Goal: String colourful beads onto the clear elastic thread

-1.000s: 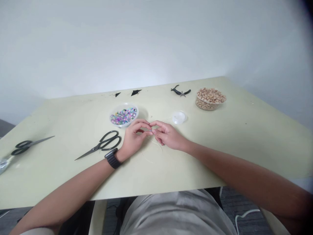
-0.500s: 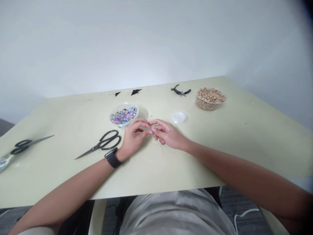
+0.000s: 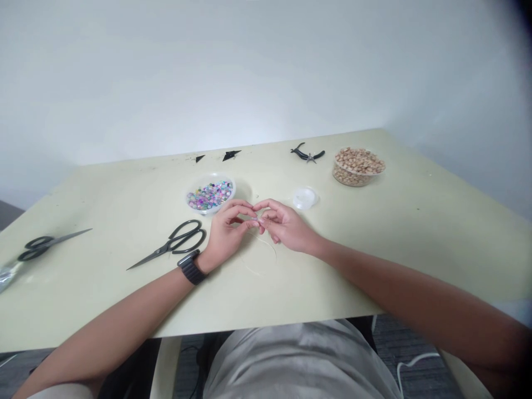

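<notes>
My left hand (image 3: 226, 233), with a black watch on the wrist, and my right hand (image 3: 286, 227) meet fingertip to fingertip over the middle of the pale green table (image 3: 124, 194). Both pinch a small pale bead on a thin clear thread (image 3: 266, 249), which loops down onto the table below the hands. A clear bowl of coloured beads (image 3: 210, 194) stands just behind my left hand. A small clear spool (image 3: 305, 198) lies behind my right hand.
Black scissors (image 3: 174, 244) lie left of my left hand, and a second pair (image 3: 45, 245) lies near the left edge. Pliers (image 3: 307, 154) and a tub of tan beads (image 3: 358, 165) sit at the back right. Dark scraps (image 3: 230, 155) lie at the far edge.
Both hands stay pinched together over the thread; the fingers have shifted only slightly. Nothing else has moved.
</notes>
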`<act>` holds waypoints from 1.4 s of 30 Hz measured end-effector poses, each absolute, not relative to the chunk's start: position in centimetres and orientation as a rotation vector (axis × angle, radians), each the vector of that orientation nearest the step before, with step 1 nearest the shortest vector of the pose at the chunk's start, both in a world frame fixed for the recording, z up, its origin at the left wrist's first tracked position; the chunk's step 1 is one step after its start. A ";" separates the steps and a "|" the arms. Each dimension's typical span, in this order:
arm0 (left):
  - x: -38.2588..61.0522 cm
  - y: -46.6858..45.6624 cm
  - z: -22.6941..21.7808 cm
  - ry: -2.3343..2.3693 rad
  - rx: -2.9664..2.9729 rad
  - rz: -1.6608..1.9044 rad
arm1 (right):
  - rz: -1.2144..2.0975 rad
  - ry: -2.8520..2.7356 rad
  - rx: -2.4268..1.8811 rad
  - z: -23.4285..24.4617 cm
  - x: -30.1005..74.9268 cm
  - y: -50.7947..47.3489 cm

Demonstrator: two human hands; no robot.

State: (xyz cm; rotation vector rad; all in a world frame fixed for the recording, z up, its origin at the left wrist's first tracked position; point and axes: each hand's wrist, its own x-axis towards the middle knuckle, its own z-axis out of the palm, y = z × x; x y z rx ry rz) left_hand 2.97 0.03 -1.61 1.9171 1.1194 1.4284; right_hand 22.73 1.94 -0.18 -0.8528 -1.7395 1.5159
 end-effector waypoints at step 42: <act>2.9 -1.4 0.0 1.143 2.385 1.699 | 1.483 -1.728 -0.857 1.1 23.0 1.4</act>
